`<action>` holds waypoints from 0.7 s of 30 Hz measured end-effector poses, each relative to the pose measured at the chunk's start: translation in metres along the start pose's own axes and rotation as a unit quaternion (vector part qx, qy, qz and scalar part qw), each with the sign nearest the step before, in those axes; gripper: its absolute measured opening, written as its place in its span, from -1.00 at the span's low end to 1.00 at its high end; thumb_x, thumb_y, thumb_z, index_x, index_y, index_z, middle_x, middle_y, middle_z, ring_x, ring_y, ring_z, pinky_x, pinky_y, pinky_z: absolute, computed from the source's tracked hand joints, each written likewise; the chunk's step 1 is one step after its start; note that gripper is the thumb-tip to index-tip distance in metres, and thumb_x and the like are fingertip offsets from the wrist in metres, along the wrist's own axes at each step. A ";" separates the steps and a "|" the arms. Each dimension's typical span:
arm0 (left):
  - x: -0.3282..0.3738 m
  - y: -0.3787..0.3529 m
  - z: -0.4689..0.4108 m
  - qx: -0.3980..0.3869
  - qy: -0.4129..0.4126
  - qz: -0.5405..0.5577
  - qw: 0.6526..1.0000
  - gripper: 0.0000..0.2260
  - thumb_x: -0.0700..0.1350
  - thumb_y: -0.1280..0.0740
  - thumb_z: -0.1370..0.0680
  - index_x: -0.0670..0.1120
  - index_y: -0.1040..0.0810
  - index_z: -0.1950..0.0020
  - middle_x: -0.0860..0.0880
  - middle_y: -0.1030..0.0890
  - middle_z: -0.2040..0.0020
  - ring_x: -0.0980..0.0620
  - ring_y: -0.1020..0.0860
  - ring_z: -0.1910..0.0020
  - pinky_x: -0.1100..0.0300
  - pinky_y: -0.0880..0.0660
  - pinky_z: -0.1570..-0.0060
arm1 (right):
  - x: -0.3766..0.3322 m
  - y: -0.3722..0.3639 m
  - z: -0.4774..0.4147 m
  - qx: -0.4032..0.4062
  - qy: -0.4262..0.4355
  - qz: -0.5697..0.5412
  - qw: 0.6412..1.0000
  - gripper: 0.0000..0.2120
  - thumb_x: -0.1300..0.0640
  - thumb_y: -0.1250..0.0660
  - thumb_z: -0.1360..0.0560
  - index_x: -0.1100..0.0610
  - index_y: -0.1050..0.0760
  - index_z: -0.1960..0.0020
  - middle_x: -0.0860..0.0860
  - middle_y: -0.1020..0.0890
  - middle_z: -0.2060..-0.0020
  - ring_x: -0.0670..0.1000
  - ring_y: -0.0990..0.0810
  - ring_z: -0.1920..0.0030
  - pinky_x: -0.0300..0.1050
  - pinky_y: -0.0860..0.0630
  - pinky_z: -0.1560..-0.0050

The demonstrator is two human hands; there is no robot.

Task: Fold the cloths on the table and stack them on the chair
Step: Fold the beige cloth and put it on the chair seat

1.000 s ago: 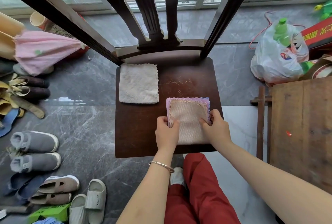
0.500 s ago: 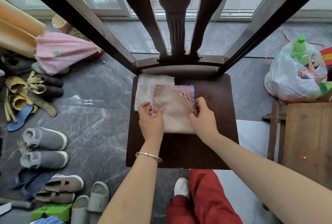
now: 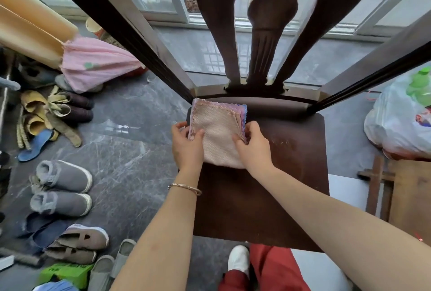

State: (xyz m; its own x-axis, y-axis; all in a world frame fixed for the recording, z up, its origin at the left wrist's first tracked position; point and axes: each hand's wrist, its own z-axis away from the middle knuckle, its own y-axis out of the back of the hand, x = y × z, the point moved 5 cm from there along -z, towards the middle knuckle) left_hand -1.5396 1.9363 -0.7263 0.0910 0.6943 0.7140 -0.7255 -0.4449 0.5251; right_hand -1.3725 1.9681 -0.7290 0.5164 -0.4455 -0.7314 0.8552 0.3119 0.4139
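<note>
the left hand point(image 3: 186, 143) pinched the near-left edge of the folded pink cloth point(image 3: 218, 134), thumb on top, and the right hand point(image 3: 253, 148) gripped its right edge the same way. the cloth sat at the back-left corner of the chair point(image 3: 279, 185) seat, against the backrest (a paler layer just showed under its left edge, likely another cloth). to finish well, i judged both hands should square the edges over what lay beneath, press flat, then let go together so the layered lilac and blue corners did not fan out or slide.
</note>
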 end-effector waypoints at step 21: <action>-0.016 -0.012 -0.023 -0.030 0.054 -0.111 0.992 -0.63 -0.04 -0.41 -0.46 -0.12 -0.44 -0.20 -0.11 -0.58 -0.16 -0.11 -0.53 -0.15 0.11 -0.42 -0.10 | 0.014 -0.010 -0.021 0.020 -0.114 0.065 0.991 -0.61 0.01 -0.33 -0.49 0.19 -0.31 -0.20 0.12 -0.54 -0.08 0.14 -0.53 -0.08 -0.11 -0.37 0.08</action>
State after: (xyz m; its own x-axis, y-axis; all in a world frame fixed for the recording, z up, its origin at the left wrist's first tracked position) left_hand -1.5483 1.9431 -0.7548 0.1821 0.8289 0.5289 -0.7355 -0.2421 0.6328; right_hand -1.3746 1.9768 -0.7543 0.6157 -0.5830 -0.5301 0.7789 0.3483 0.5215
